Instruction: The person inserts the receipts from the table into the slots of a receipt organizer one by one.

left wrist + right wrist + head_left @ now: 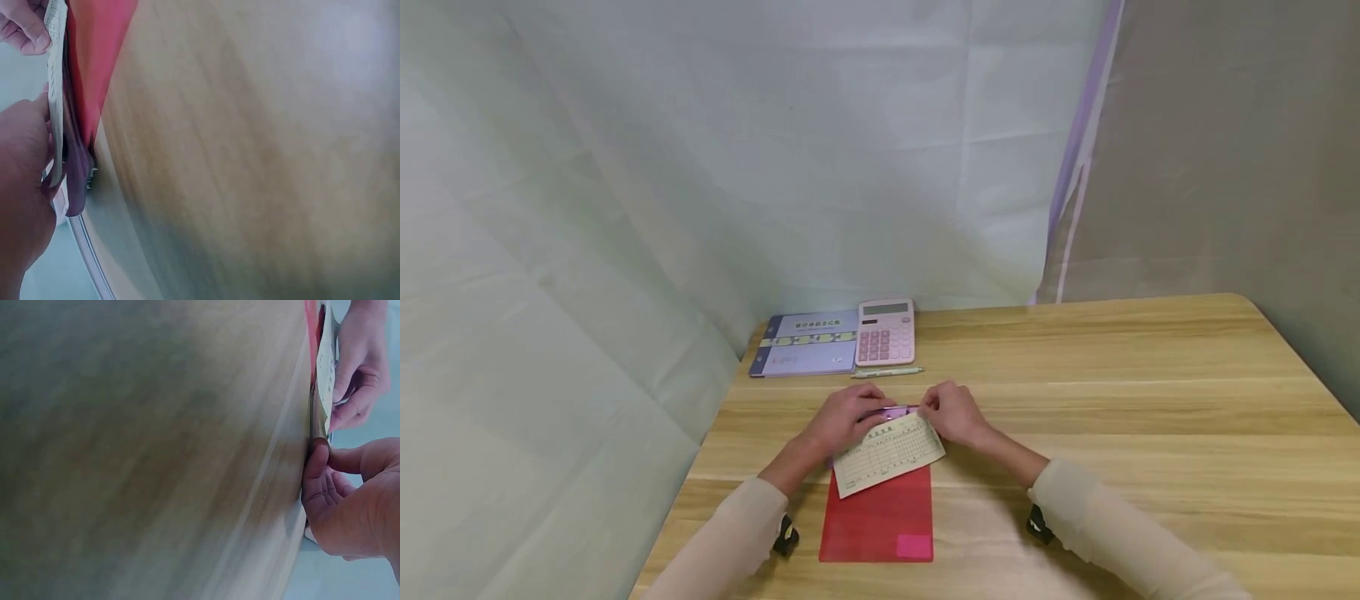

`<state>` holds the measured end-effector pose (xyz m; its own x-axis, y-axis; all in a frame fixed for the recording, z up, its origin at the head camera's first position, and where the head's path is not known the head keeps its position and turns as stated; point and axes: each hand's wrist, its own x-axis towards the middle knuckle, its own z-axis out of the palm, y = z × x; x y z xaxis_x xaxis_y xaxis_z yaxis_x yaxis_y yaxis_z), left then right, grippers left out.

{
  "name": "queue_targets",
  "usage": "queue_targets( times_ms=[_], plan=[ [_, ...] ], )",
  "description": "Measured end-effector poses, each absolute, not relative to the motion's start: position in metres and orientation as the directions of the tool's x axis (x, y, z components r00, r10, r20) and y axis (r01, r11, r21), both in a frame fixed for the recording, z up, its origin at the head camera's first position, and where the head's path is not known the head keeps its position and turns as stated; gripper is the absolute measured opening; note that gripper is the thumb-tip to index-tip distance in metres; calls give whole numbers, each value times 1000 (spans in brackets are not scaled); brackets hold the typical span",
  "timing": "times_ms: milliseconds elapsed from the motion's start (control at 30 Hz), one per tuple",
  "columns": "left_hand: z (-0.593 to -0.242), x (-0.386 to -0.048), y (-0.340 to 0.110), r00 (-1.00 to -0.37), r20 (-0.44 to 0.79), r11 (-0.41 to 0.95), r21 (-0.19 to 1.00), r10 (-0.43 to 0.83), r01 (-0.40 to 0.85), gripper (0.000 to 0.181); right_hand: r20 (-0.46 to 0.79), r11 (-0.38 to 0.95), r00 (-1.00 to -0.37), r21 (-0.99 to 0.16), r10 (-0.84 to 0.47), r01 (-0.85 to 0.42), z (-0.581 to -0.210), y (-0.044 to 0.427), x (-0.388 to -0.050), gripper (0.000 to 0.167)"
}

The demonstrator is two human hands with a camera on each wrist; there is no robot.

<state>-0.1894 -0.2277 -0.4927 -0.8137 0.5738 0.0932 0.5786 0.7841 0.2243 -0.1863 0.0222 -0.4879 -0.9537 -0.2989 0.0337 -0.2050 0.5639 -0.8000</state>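
A cream printed form, ruled like a voucher slip, lies tilted over a red folder with a pink label at its lower right corner. My left hand holds the slip's upper left edge between thumb and fingers. At the upper right corner, my right hand pinches the slip between thumb and curled fingers. A purple edge shows between the hands behind the slip; in the left wrist view this purple part sits against the slip, and its kind is unclear. The slip covers the folder's upper part.
Behind the hands lies a pen. Farther back, a pink calculator sits beside a blue booklet. The wooden table extends to the right, and pale cloth hangs along its back and left.
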Motion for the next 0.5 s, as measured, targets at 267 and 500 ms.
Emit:
queue_targets(
  times_ms=[267, 500],
  plan=[
    [-493, -188, -227, -814, 103, 785, 220, 572, 579, 32, 56, 576, -957, -788, -285, -218, -488, 22, -185, 10],
    [-493, -188, -226, -819, 117, 785, 240, 561, 572, 29, 69, 578, -958, -784, -277, -224, -489, 20, -184, 11]
  ],
)
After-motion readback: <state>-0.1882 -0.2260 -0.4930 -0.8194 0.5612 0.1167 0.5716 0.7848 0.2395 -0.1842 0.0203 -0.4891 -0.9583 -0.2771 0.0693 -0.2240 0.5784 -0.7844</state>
